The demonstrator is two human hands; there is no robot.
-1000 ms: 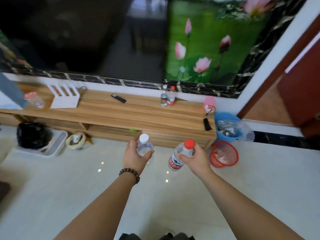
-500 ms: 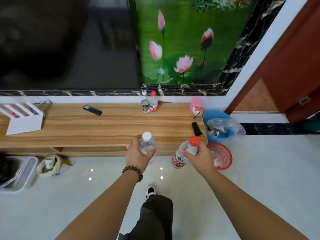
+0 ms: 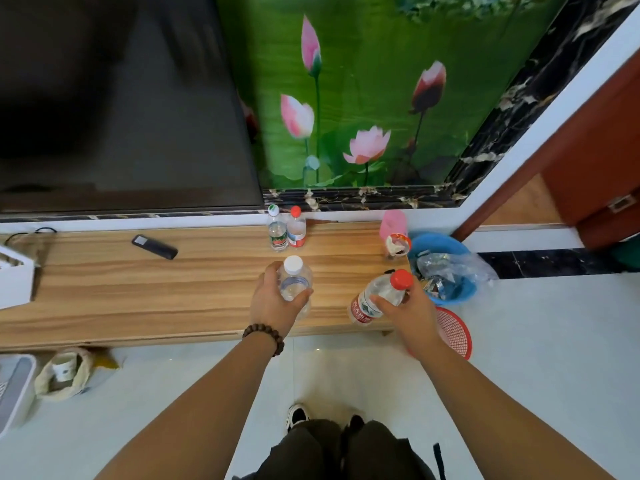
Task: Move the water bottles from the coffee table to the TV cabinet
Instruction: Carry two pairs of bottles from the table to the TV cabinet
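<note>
My left hand (image 3: pixel 273 301) grips a clear white-capped water bottle (image 3: pixel 295 280), held upright above the wooden TV cabinet (image 3: pixel 145 289). My right hand (image 3: pixel 405 306) holds a red-capped water bottle with a red label (image 3: pixel 379 296), tilted, over the cabinet's front right corner. Two more bottles stand side by side at the cabinet's back edge: a green-labelled bottle (image 3: pixel 277 230) and a red-capped bottle (image 3: pixel 296 227). The coffee table is out of view.
A black remote (image 3: pixel 154 247) lies on the cabinet. A pink object (image 3: pixel 394 230) stands at its right end, a white rack (image 3: pixel 14 277) at its left. A blue bin (image 3: pixel 446 271) and red basket (image 3: pixel 453 332) sit on the floor right. The TV screen (image 3: pixel 121 98) hangs above.
I have stepped closer to the cabinet. Both hands, each with its bottle, have moved forward from above the floor to above the cabinet top.
</note>
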